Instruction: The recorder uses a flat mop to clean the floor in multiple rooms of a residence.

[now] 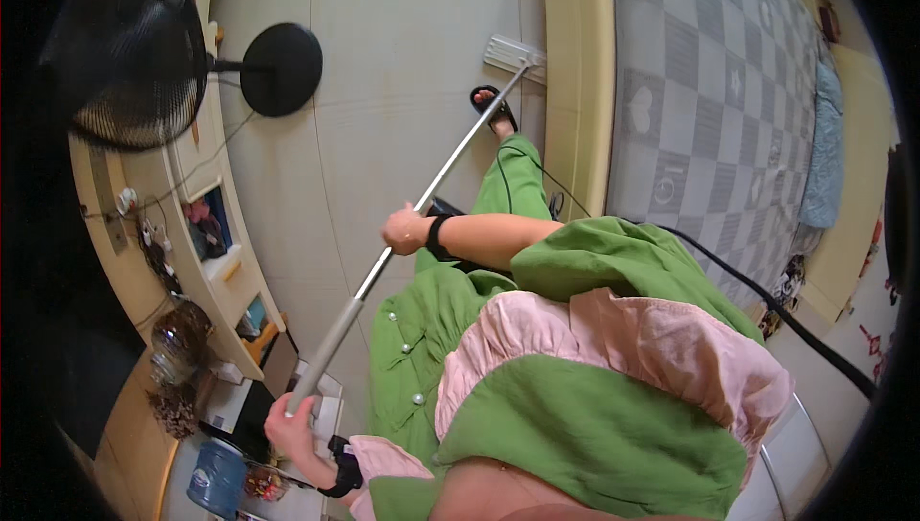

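A flat mop [444, 177] with a silver pole and a grey grip slants from lower left to upper right. At the top end of the handle, my left hand [291, 433] is wrapped round the grey grip. My right hand [406, 231] is closed round the metal pole about halfway along. The white mop head [514, 55] lies on the tiled floor [402, 32], against or close beside the bed's cream base [579, 80]. My foot in a black slipper [494, 107] stands just beside the mop head. Both wrists carry black bands.
A black fan [129, 51] with a round base [281, 69] stands at upper left. A low cabinet [206, 176] with open shelves runs along the left. The bed's grey checked mattress [709, 90] fills the right. A blue water jug [218, 476] is at lower left; a black cable [757, 296] crosses by my side.
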Action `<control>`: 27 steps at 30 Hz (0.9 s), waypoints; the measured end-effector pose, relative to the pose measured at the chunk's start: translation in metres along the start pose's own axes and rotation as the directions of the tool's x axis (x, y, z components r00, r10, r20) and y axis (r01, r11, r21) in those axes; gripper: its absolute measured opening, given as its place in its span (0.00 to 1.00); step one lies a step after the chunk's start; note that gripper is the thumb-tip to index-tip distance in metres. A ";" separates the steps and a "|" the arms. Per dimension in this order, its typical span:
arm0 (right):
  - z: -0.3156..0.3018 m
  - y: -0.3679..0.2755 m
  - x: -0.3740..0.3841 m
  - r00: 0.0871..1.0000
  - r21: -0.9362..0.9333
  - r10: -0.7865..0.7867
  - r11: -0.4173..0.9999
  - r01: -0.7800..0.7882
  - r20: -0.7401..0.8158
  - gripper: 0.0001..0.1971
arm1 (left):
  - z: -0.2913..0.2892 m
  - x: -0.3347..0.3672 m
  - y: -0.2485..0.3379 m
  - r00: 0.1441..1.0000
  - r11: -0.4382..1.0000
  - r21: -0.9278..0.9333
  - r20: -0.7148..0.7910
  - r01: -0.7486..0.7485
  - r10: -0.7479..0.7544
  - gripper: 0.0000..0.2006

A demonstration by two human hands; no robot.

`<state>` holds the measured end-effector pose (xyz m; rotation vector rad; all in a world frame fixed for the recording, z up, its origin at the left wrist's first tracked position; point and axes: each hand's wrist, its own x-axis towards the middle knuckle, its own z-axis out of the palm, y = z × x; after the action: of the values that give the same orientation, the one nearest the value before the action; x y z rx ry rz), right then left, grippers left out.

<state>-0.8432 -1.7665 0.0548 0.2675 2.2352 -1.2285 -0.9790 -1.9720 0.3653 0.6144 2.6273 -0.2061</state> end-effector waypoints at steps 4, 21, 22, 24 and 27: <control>0.034 -0.090 0.031 0.985 -0.077 -0.167 0.983 0.164 -0.037 0.07 | -0.038 -0.038 -0.066 0.996 1.000 -0.011 -0.090 -0.024 0.023 0.14; 0.031 -0.172 -0.031 0.848 0.061 -0.226 0.955 0.289 -0.480 0.04 | -0.066 -0.092 -0.066 0.337 0.396 -0.688 -0.676 -0.608 -0.656 0.15; 0.032 -0.161 -0.037 0.840 0.073 -0.212 0.956 0.285 -0.499 0.05 | -0.063 -0.086 -0.038 0.502 0.201 -0.697 -0.658 -0.688 -0.562 0.19; 0.011 -0.126 -0.052 0.836 0.143 -0.047 0.979 0.148 -0.547 0.06 | -0.045 -0.064 0.006 0.786 -0.398 -0.700 -0.610 -0.593 -0.101 0.15; -0.027 -0.067 -0.096 0.730 0.128 0.036 0.989 0.070 -0.683 0.11 | -0.030 -0.048 0.061 0.757 -0.470 -0.756 -0.606 -0.455 0.242 0.14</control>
<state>-0.8034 -1.7728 0.1684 0.8940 2.7576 -1.4720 -0.9237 -1.9289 0.4110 0.7423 1.3125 2.1731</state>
